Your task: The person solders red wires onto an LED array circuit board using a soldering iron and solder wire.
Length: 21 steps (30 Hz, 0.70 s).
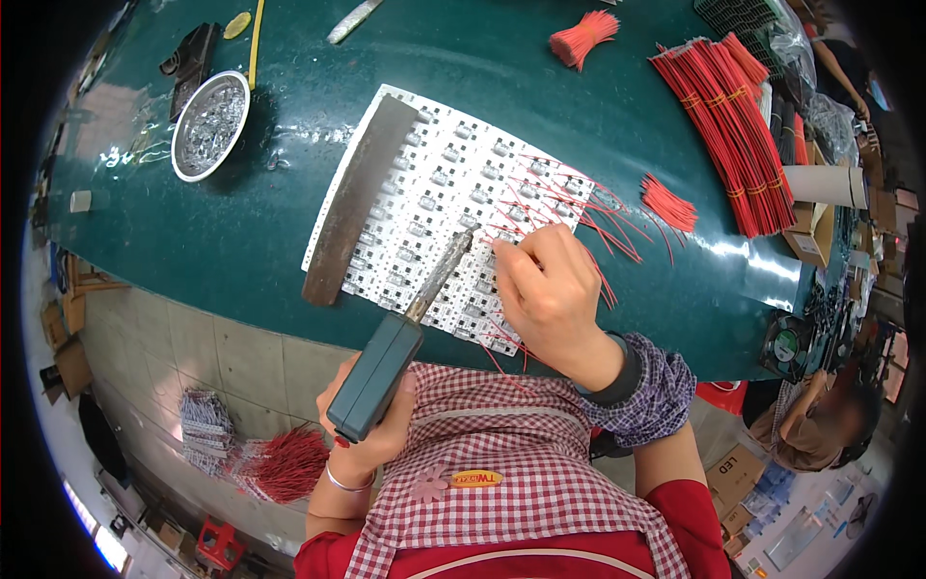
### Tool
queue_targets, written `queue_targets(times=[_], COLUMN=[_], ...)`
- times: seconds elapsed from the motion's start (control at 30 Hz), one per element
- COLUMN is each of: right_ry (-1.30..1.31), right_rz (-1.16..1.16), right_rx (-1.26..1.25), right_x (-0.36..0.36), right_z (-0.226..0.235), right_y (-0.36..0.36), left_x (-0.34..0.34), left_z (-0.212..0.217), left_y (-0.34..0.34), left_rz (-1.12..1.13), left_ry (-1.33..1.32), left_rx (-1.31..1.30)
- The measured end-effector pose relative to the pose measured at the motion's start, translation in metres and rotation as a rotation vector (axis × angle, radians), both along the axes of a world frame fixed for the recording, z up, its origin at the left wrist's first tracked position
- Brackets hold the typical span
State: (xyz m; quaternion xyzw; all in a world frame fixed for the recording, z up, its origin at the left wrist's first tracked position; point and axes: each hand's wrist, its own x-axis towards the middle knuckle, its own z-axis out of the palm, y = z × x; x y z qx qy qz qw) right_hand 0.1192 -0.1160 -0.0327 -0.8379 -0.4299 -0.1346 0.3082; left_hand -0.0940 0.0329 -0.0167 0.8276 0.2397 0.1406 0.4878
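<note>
My left hand (pixel 394 422) is wrapped around the dark green handle of a soldering iron (pixel 374 376). Its silvery tip reaches onto a white panel of small circuit boards (pixel 386 273), close to my right fingertips. My right hand (pixel 552 289) is closed in a pinch over the panel, on what looks like a thin red wire; my fingers partly hide it. Several red wires (pixel 608 224) stick out from the panel's right side. A dark flat bar (pixel 359 207) lies along the panel's left part.
A white-rimmed bowl of metallic scraps (pixel 177 154) stands at the left on the green table (pixel 318 53). Loose red wires (pixel 667 203) and a small wire bundle (pixel 584 39) lie to the right, near large tied bundles (pixel 728 135). A small fan (pixel 786 344) sits at the right edge. Another person (pixel 820 425) is beyond it.
</note>
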Motion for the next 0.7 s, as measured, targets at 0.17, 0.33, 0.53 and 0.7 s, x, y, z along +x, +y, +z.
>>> queue_targets(times=[0.17,0.33,0.53,0.7], right_ry=[0.011,0.009,0.081,0.137], right_rz=[0.0,0.013,0.033,0.057], right_rx=[0.021,0.021,0.02,0.049], right_x=[0.0,-0.002,-0.007,0.0], right_z=[0.0,0.004,0.004,-0.001], right_y=[-0.001,-0.002,-0.005,-0.01], left_x=[0.002,0.003,-0.004,-0.006], left_z=[0.0,0.001,-0.001,-0.002], left_y=[-0.001,-0.002,-0.001,-0.001], left_rz=[0.005,-0.003,0.008,0.015], left_ry=[0.009,-0.001,0.014,-0.024], left_rx=[-0.023,-0.025,-0.032,-0.01])
